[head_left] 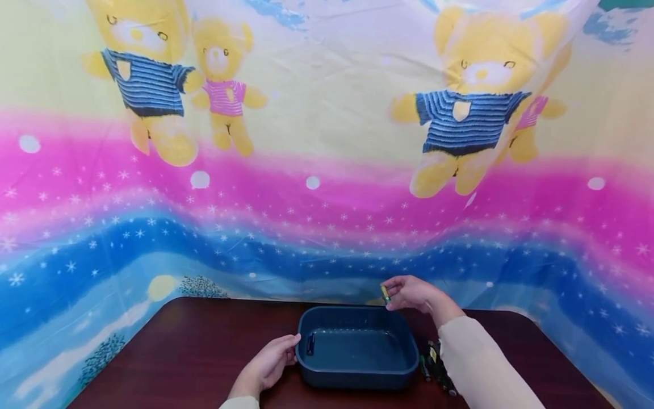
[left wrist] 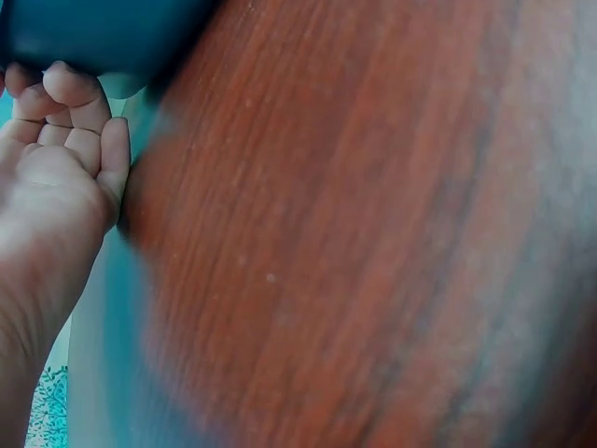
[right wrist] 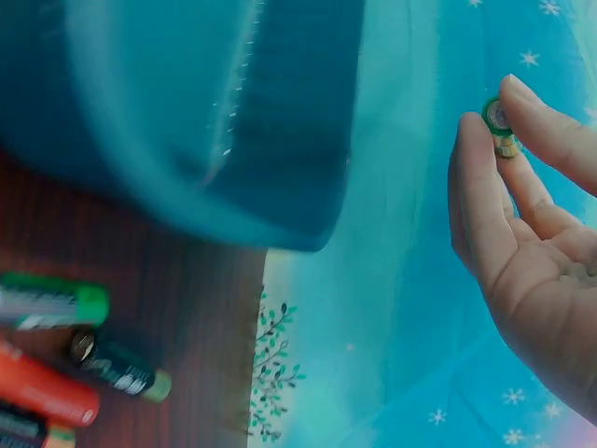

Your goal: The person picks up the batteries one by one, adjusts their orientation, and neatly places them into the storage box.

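Observation:
A dark blue plastic basin [head_left: 357, 379] sits on the table, with a small slot in its left end. My left hand [head_left: 271, 360] holds the left side of the basin, thumb at the rim; in the left wrist view its fingers curl against the outer wall [left wrist: 103, 33]. My right hand [head_left: 414, 292] pinches a small green and yellow battery [head_left: 385, 293] between thumb and fingers, above the basin's far right corner. The right wrist view shows the battery's round metal end [right wrist: 498, 114] facing the camera.
Several loose batteries [head_left: 434, 363] lie to the right of the basin, among them a green one [right wrist: 56, 301], a black one [right wrist: 117, 364] and a red one [right wrist: 47, 385]. The dark wood table [head_left: 204, 341] ends at a printed bear curtain [head_left: 327, 216].

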{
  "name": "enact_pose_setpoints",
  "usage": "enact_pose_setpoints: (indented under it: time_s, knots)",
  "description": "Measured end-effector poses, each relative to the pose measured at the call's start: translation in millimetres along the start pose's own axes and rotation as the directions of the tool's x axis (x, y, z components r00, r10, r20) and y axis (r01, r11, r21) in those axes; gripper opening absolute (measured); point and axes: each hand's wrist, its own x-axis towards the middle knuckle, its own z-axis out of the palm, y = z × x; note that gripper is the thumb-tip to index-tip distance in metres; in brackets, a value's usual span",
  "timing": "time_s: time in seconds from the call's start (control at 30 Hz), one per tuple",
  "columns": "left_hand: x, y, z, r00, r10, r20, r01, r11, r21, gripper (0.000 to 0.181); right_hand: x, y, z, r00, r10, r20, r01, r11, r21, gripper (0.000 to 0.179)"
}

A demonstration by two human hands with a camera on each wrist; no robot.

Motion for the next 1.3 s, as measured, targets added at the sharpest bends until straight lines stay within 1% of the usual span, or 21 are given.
enact_pose_setpoints:
  time_s: [0.2, 0.3, 0.37, 0.43, 0.5, 0.57, 0.67, 0.73, 0.8, 0.87, 0.93, 0.97, 1.03, 1.07, 1.17, 1.3]
  knots:
    - [-1.3, -1.6, -0.5, 1.0, 0.011, 0.02, -0.01, 1.0, -0.004, 0.026, 22.0, 2.2, 10.0, 0.999, -0.012, 0.038, 0.013, 1.0, -0.016, 0.059]
    - [0.7, -1.6, -1.3, 1.0, 0.02, 0.02, -0.02, 1.0, -0.004, 0.028, 33.1, 5.4, 15.6, 0.997, -0.034, 0.069, 0.036, 0.999, -0.031, 0.057]
    - [2.6, -1.4, -1.3, 1.0, 0.027, 0.016, -0.027, 1.0, -0.006, 0.028, 39.7, 7.7, 17.5, 0.992, -0.057, 0.108, 0.061, 0.997, -0.036, 0.056]
    - [4.7, -1.2, -0.8, 0.999, 0.034, 0.01, -0.034, 0.999, -0.007, 0.028, 44.9, 9.9, 17.5, 0.982, -0.09, 0.165, 0.097, 0.995, -0.032, 0.057]
    - [6.2, -0.8, 0.2, 0.999, 0.036, 0.007, -0.036, 0.999, -0.013, 0.029, 48.9, 11.9, 16.2, 0.966, -0.122, 0.227, 0.128, 0.992, -0.014, 0.059]
    - [7.6, -0.6, 1.1, 0.999, 0.035, 0.008, -0.034, 0.999, -0.019, 0.029, 51.4, 13.7, 14.2, 0.946, -0.147, 0.288, 0.154, 0.988, 0.0, 0.061]
    - [8.5, -0.3, 1.4, 0.999, 0.038, 0.01, -0.038, 0.999, -0.027, 0.03, 53.8, 15.1, 12.5, 0.918, -0.169, 0.359, 0.175, 0.984, 0.014, 0.06]
    - [8.0, -0.7, 0.4, 0.999, 0.042, 0.006, -0.042, 0.999, -0.028, 0.03, 56.0, 15.3, 13.5, 0.893, -0.178, 0.414, 0.186, 0.982, 0.02, 0.058]
    - [6.6, -1.4, -1.3, 0.999, 0.046, -0.002, -0.046, 0.999, -0.025, 0.029, 58.9, 15.4, 16.5, 0.862, -0.177, 0.475, 0.185, 0.982, 0.029, 0.056]
    - [5.0, -2.4, -3.0, 0.999, 0.044, -0.006, -0.044, 0.999, -0.027, 0.027, 61.7, 15.9, 21.2, 0.827, -0.169, 0.536, 0.179, 0.983, 0.034, 0.055]
    - [3.8, -3.6, -4.1, 0.999, 0.04, -0.003, -0.04, 0.999, -0.031, 0.026, 63.9, 17.0, 26.3, 0.799, -0.158, 0.58, 0.169, 0.985, 0.035, 0.056]
    - [3.4, -4.1, -4.4, 0.999, 0.038, -0.001, -0.038, 0.999, -0.034, 0.025, 64.7, 17.7, 28.6, 0.789, -0.151, 0.595, 0.164, 0.986, 0.032, 0.057]
    - [3.0, -5.2, -4.5, 0.999, 0.032, 0.006, -0.032, 0.999, -0.042, 0.024, 65.6, 19.4, 33.1, 0.777, -0.141, 0.613, 0.159, 0.987, 0.026, 0.058]
    - [3.1, -5.8, -4.5, 0.999, 0.031, 0.009, -0.031, 0.998, -0.046, 0.024, 65.9, 20.3, 35.1, 0.774, -0.135, 0.618, 0.155, 0.988, 0.022, 0.06]
    - [3.0, -6.7, -4.1, 1.0, 0.028, 0.005, -0.028, 0.998, -0.054, 0.023, 65.8, 22.3, 40.5, 0.775, -0.113, 0.621, 0.15, 0.989, -0.007, 0.06]
    - [2.9, -8.5, -4.2, 1.0, 0.028, -0.005, -0.028, 0.998, -0.062, 0.023, 65.1, 24.0, 47.4, 0.8, -0.081, 0.595, 0.146, 0.987, -0.061, 0.056]
